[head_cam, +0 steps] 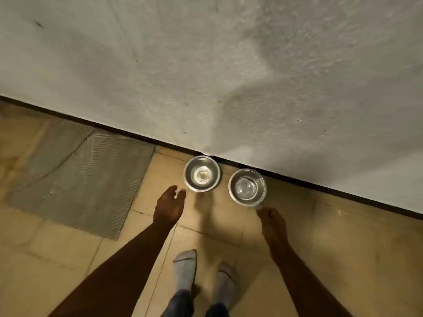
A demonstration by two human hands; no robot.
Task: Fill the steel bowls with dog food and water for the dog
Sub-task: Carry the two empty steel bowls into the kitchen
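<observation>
Shiny steel bowls [202, 176], rough plaster wall [229, 65], matt tiled floor [320, 248]

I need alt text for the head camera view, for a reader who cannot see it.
Two steel bowls, the left bowl and the right bowl, stand on a tiled floor against a wall. A standing person in grey socks reaches down, left hand and right hand open, holding nothing.

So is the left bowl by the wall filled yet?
Not filled: the left bowl shows bare shiny steel, with only a small brownish bit at its centre.
</observation>
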